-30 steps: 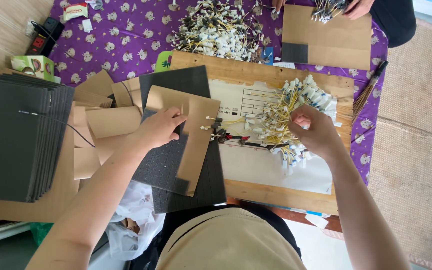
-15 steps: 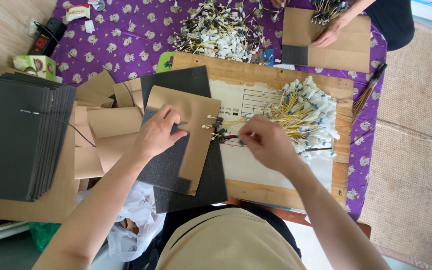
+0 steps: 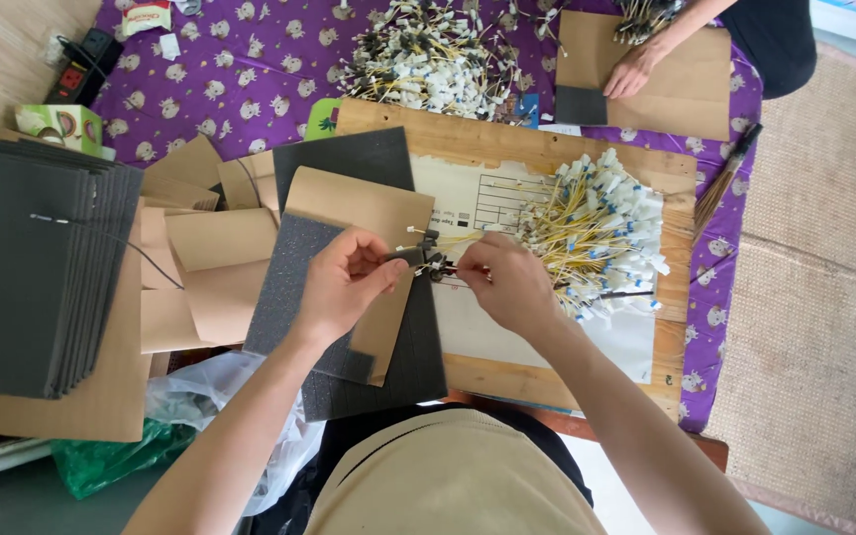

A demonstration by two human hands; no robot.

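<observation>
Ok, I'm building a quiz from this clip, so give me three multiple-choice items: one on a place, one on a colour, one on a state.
1. Where is the wire pile?
A. on the board
B. on the floor mat
C. on the foam stack

2. What colour is the cloth?
A. green
B. purple
C. grey

3. What are the left hand and right hand doing?
A. resting flat
B. pinching a small part together
C. lifting the board

Answers: 1 A, the pile lies on the board; 2 B, purple with a pale print; 3 B, both sets of fingertips meet at the part.
</observation>
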